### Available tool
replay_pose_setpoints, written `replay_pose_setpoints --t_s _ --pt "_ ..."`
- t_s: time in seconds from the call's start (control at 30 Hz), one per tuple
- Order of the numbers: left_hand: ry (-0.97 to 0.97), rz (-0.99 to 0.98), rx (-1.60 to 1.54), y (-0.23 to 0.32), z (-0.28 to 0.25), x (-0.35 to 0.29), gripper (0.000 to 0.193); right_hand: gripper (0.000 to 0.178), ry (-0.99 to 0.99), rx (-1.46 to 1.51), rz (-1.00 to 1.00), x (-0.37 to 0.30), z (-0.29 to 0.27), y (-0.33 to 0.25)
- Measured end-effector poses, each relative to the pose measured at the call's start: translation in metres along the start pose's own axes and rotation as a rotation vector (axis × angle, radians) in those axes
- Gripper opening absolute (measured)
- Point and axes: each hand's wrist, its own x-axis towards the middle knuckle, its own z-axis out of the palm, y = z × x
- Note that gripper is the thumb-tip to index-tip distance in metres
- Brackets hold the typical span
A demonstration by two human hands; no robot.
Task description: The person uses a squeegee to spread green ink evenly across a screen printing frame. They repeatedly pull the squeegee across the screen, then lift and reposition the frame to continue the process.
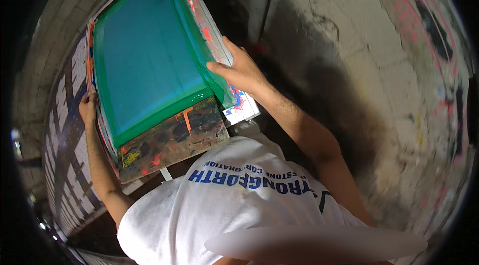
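A screen-printing frame (149, 50) with teal mesh and a green border lies tilted in front of me, its rim smeared with red, orange and blue paint. My left hand (88, 109) grips its left edge near the lower corner. On the opposite edge, my right hand (240, 69) holds the frame, thumb on top and the other fingers along its outer side. Below the frame's near end sticks out a dark board (174, 137) stained with black, orange, yellow and red paint. A white paint-marked piece (244, 111) shows under the near right corner.
A rough concrete block wall (339, 50) with paint marks rises on the right. A grey pole (262, 0) stands beyond the frame. To the left, rows of white sheets or panels (70, 135) lie on dark strips. My white shirt (224, 190) is close to the board.
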Motion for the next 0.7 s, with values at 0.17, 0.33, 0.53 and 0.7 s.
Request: replay_pose_setpoints --t_s 0.17,0.33,0.53,0.7 --pt "-0.137 -0.185 0.067 0.003 -0.005 0.031 0.057 0.094 -0.031 0.363 0.002 0.034 -0.002 -0.003" --pt "-0.053 -0.242 0.193 -0.012 -0.019 0.044 0.072 0.095 -0.034 0.364 -0.002 0.073 0.005 -0.001" --pt "-0.158 -0.141 0.190 -0.024 -0.045 0.008 0.061 0.096 -0.138 0.370 0.063 0.081 0.004 -0.019" --pt "-0.081 -0.324 0.114 -0.018 -0.063 -0.007 0.048 0.094 -0.211 0.345 0.165 0.106 0.000 -0.034"
